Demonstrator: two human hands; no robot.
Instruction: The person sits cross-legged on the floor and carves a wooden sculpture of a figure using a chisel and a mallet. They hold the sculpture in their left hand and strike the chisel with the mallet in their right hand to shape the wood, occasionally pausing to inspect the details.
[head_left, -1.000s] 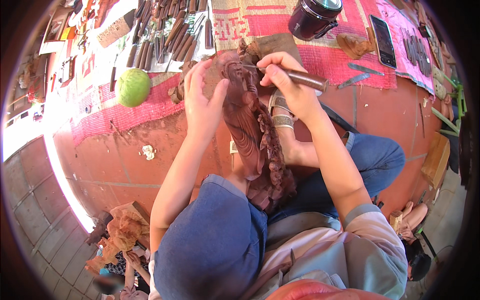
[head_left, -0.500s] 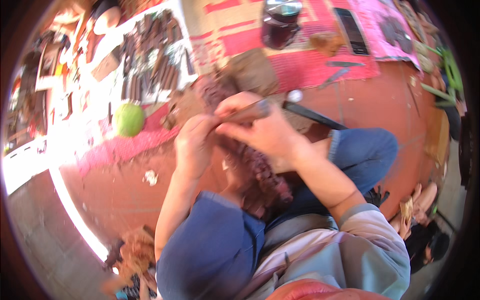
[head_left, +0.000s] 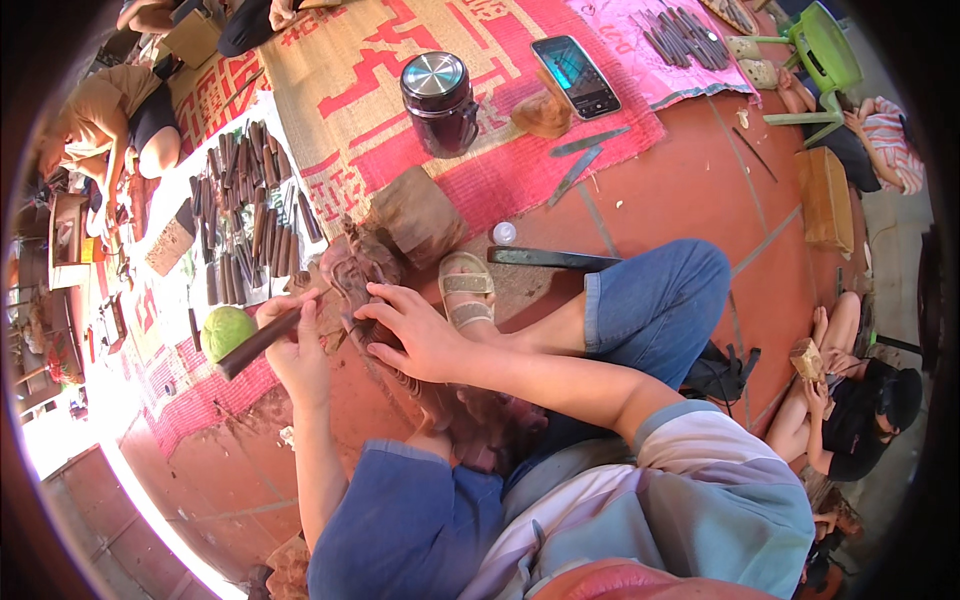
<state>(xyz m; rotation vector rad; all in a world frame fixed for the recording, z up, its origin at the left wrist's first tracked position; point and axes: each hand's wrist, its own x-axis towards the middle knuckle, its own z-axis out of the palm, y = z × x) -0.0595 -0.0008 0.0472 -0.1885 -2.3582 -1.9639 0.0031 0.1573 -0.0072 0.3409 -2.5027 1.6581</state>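
Note:
A dark wooden tool handle [head_left: 258, 342], probably a chisel's, is gripped in my left hand [head_left: 300, 360]; its thick end points down-left, across a round green fruit [head_left: 226, 330]. Between my legs lies a long reddish-brown wood carving [head_left: 347, 268] with a knotted, curling surface. My right hand [head_left: 425, 340] rests on the carving's upper part, fingers apart and holding no tool. Where the tool's working tip meets the carving, I cannot make it out. A rough wooden block [head_left: 415, 215] sits against the carving's far end.
Beyond are rows of dark-handled tools [head_left: 240, 225], a dark lidded flask [head_left: 438, 110], a phone [head_left: 578, 78] and two thin blades [head_left: 578, 168] on a red-patterned mat [head_left: 350, 60]. A dark flat bar [head_left: 550, 259] lies by my right knee. Other people [head_left: 855, 410] sit nearby.
My hands were together around the tool, its handle in my right hand. Now the left hand has the tool, farther left, and the right hand lies on the carving. The view has shifted.

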